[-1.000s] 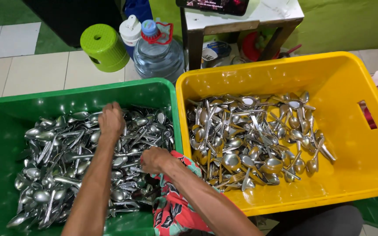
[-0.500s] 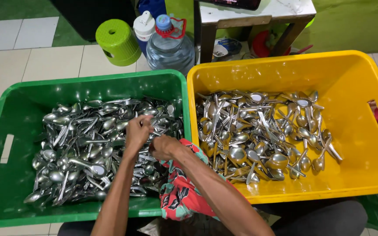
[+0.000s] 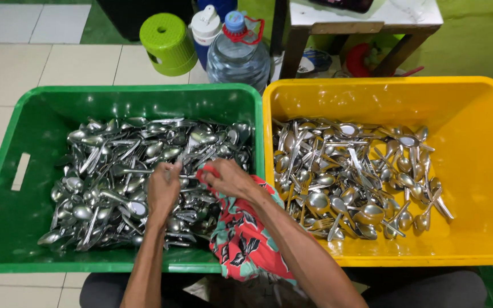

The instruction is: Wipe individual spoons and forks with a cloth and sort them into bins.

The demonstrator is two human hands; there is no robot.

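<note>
Both forearms enter from the near edge and angle toward the far side, meeting over the green crate [image 3: 7,228]. The left hand [image 3: 162,190] is held palm down, fingers curled narrow around the handle of a spoon [image 3: 185,177] that lies at the top of the cutlery pile [image 3: 104,171]. The right hand [image 3: 229,178] sits just right of it, knuckles up, fingers closed on a fold of the patterned red cloth [image 3: 243,239]. The two hands almost touch; the spoon's handle runs between them into the cloth. Whether the right fingers also pinch the spoon cannot be told.

The cloth drapes from the right hand over the green crate's near rim, at the crate's right corner, and hangs toward the person.

The yellow crate [image 3: 475,114] stands touching the green crate's right wall and holds a second heap of spoons and forks [image 3: 349,177]. Beyond the crates, on the tiled floor, stand a green stool [image 3: 168,43], a water jug [image 3: 238,57] and a table [image 3: 366,25].
</note>
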